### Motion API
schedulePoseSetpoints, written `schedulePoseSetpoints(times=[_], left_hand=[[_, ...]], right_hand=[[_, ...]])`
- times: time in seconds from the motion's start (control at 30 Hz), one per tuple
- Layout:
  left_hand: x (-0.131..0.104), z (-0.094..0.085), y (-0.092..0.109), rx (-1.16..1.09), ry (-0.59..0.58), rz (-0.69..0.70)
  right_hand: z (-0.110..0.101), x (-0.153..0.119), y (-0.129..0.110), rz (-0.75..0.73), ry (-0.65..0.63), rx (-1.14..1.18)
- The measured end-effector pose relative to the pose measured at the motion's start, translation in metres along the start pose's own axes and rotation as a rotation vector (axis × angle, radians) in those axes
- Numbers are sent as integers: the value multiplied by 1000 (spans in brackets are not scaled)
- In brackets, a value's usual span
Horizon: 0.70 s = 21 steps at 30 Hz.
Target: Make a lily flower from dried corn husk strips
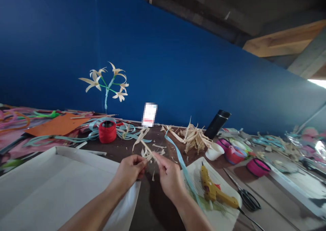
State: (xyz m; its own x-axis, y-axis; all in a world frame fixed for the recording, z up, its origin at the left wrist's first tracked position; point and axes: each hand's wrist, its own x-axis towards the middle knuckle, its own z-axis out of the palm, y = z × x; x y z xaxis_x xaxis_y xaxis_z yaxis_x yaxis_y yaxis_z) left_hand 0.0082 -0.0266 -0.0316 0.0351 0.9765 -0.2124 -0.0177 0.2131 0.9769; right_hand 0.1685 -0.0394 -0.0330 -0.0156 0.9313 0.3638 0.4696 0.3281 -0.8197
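In the middle of the head view, my right hand point(170, 174) is closed around a thin tan stick point(146, 146) that points up and to the left. A pale, dry husk-like strip point(140, 136) hangs at the stick's far end. Close beside it, my left hand point(132, 171) has its fingers pinched together; what they hold, if anything, is too small to name. Pale shreds point(146, 153) show between and behind the fingers, some lying on the dark table. A light blue ribbon point(181, 161) runs just right of my right hand.
A white tray point(56, 190) fills the near left. Right lie a yellow glue gun point(212, 188) and black-handled scissors point(248, 197). Behind stand red thread point(107, 132), a phone point(149, 114), dry husks point(195, 137), a white cup point(214, 152), a black bottle point(217, 124) and a flower stem point(106, 95).
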Motion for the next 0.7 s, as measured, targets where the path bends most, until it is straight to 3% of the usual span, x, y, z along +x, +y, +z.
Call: schedulePoseSetpoints(times=[0.07,0.13,0.27,0.4,0.47,0.6,0.7], left_hand=[[-1,0,2,-23,13,-2],[0,-1,3,-40,37,-10],[2,-4,3,-43,54,-3],[2,-4,1,-26,33,41],[1,-2,0,-4,41,27],[2,-1,0,60,27,22],[6,-11,5,79,92,56]], right_hand=[[-9,5,3,100,99,39],[-15,9,3,253,87,243],[-10,3,-5,454,-187,621],[7,-6,-9,443,-376,556],[12,-8,-8,321,-337,409],[9,-4,-2,63,-106,81],[-2,5,6,121,77,36]])
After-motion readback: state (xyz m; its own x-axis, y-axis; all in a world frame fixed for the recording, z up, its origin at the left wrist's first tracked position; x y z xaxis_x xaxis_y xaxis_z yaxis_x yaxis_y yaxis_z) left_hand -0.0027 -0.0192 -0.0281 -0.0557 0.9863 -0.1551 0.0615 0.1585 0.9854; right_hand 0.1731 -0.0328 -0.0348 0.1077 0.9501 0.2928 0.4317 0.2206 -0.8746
